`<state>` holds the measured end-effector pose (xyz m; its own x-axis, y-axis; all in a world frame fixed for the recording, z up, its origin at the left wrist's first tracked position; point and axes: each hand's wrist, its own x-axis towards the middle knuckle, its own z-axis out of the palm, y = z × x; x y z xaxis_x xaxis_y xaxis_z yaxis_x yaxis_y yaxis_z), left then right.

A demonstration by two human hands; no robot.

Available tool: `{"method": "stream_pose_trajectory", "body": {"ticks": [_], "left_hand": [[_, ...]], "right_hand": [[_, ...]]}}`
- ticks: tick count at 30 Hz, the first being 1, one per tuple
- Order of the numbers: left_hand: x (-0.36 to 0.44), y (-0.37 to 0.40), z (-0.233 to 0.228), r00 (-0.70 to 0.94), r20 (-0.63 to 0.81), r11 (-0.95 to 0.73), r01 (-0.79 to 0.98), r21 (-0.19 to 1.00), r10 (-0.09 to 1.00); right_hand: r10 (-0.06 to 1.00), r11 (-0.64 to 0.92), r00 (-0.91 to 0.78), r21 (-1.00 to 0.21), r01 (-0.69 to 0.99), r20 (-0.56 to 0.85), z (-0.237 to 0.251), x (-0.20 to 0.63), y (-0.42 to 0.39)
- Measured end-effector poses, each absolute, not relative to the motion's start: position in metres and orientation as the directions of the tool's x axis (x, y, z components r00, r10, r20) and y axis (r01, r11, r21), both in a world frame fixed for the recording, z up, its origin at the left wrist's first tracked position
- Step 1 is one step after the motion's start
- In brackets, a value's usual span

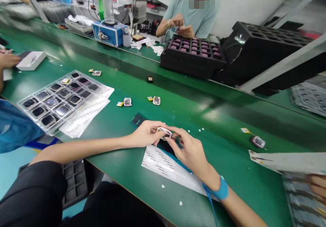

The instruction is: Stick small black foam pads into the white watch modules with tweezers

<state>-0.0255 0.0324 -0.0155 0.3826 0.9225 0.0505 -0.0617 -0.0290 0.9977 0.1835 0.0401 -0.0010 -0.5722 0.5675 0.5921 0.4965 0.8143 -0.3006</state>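
Both hands are meeting over the near edge of the green counter (229,172), above a white printed sheet (163,164). The left hand (145,134) is pinching a small square module (164,131) by its left end, thumb under and fingers over, so its grip is narrow and closed on the part. The right hand (189,152) is coming in from about 4 o'clock of the module, its fingertips (178,139) curled tight at the part's right end; whether they are gripping the part itself or only picking at something on it is too small to tell.

The module's long axis is running roughly 9 to 3 o'clock, between the two hands. It is being held just clear of the sheet, not resting on it. The left hand is sitting closer and carrying it.

At 10 o'clock from the hands a clear tray (61,99) of dark square parts is lying on the counter, with loose similar modules (127,101) scattered between.
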Motion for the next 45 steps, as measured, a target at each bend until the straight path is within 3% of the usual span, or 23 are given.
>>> {"method": "stream_pose_trajectory", "body": {"ticks": [5, 12, 17, 25, 37, 45], "left_hand": [[-0.029, 0.032, -0.029, 0.381, 0.048, -0.036, -0.038, 0.999, 0.923], [-0.031, 0.034, -0.035, 0.443, 0.044, -0.036, -0.028, 0.999, 0.895], [-0.031, 0.032, -0.034, 0.419, 0.037, -0.025, -0.034, 0.999, 0.907], [-0.03, 0.022, -0.032, 0.355, 0.176, -0.222, 0.092, 0.971, 0.918], [-0.025, 0.009, -0.032, 0.277, 0.241, -0.296, 0.176, 0.939, 0.93], [-0.027, 0.006, -0.033, 0.302, 0.417, -0.503, 0.32, 0.803, 0.857]], "right_hand": [[0.52, 0.844, -0.577, -0.274, 0.461, 0.63, -0.027, 0.181, 0.034], [0.619, 0.775, -0.472, -0.389, 0.498, 0.628, -0.033, 0.184, 0.034], [0.614, 0.775, -0.46, -0.378, 0.507, 0.642, -0.032, 0.183, 0.033], [0.564, 0.82, -0.535, -0.346, 0.456, 0.629, -0.032, 0.183, 0.033], [0.613, 0.773, -0.474, -0.355, 0.526, 0.632, -0.031, 0.184, 0.031], [0.607, 0.771, -0.473, -0.328, 0.546, 0.639, -0.031, 0.183, 0.031]]}}
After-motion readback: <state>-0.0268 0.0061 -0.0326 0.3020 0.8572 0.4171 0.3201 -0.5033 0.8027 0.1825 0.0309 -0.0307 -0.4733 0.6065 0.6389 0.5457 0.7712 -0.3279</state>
